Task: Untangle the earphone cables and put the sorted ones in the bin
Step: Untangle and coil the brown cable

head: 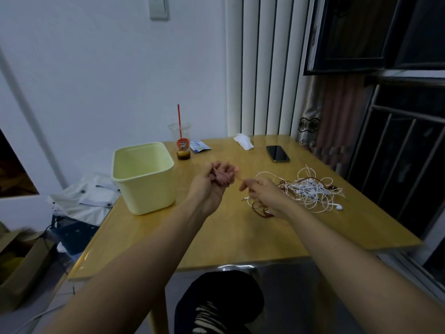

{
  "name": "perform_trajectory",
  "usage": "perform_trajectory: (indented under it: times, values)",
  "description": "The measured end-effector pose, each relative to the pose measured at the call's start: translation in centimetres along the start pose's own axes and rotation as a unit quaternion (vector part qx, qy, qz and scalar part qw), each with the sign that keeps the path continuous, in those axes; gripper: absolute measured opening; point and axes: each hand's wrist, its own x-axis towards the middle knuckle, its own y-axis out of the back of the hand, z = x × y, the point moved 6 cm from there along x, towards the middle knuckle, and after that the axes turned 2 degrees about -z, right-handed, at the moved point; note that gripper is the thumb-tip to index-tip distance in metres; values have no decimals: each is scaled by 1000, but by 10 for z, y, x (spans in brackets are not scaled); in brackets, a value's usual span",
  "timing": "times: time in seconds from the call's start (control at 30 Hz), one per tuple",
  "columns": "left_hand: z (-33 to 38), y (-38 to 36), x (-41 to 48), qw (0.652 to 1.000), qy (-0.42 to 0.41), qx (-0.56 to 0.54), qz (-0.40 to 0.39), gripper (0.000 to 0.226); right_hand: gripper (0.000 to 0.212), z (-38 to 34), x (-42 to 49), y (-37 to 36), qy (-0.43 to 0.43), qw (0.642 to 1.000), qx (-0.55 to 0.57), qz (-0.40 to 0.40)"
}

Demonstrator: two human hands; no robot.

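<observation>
A pale yellow bin (144,189) stands on the left part of the wooden table (236,237); its inside looks bare. My left hand (214,182) is raised just right of the bin and grips a wound bundle of pink earphone cable (222,175). A short pink strand runs from the bundle to my right hand (258,192), which pinches it. Right of that hand lies a tangle of white earphone cables (310,189) mixed with a brown cable (261,210).
At the table's back stand a plastic cup with a red straw (180,141), a blue-white packet (198,146), a crumpled tissue (244,141) and a dark phone (277,153). Clothes (84,196) and a cardboard box (21,261) lie on the floor at the left.
</observation>
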Motion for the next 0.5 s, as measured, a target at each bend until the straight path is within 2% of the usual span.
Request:
perform_trajectory:
  times: [0.07, 0.1, 0.13, 0.17, 0.2, 0.3, 0.33, 0.37, 0.4, 0.43, 0.5]
  values:
    - [-1, -6, 2, 998, -39, 57, -1, 25, 32, 6, -7, -18, -39, 995, -50, -82]
    - [-1, -6, 2, 985, -68, 157, 10, 26, 32, 5, -11, -27, -45, 989, -68, -124]
    - [0, -5, 2, 951, -102, 291, 20, 30, 32, 3, -14, -33, -43, 984, -75, -154]
    - [1, -5, 0, 893, -140, 427, 23, 32, 31, -2, -15, -35, -37, 982, -79, -169]
    - [2, -6, -1, 819, -175, 547, 10, 31, 30, -6, -16, -32, -30, 982, -86, -168]
    - [-8, -3, 0, 581, -192, 787, -73, 23, 28, -19, -16, -18, -15, 984, -113, -135]
    - [-13, 0, 1, 524, -182, 827, -98, 23, 28, -21, -16, -13, -17, 985, -119, -125]
    - [-17, 3, 2, 489, -169, 848, -114, 23, 27, -22, -16, -9, -23, 985, -123, -117]
    - [-19, 6, 3, 477, -159, 856, -119, 24, 27, -20, -15, -5, -35, 986, -121, -109]
    - [-19, 8, 4, 482, -148, 856, -118, 25, 26, -17, -15, -1, -50, 987, -114, -100]
    - [-18, 15, 4, 519, -117, 838, -120, 27, 25, -5, -13, 7, -84, 990, -87, -75]
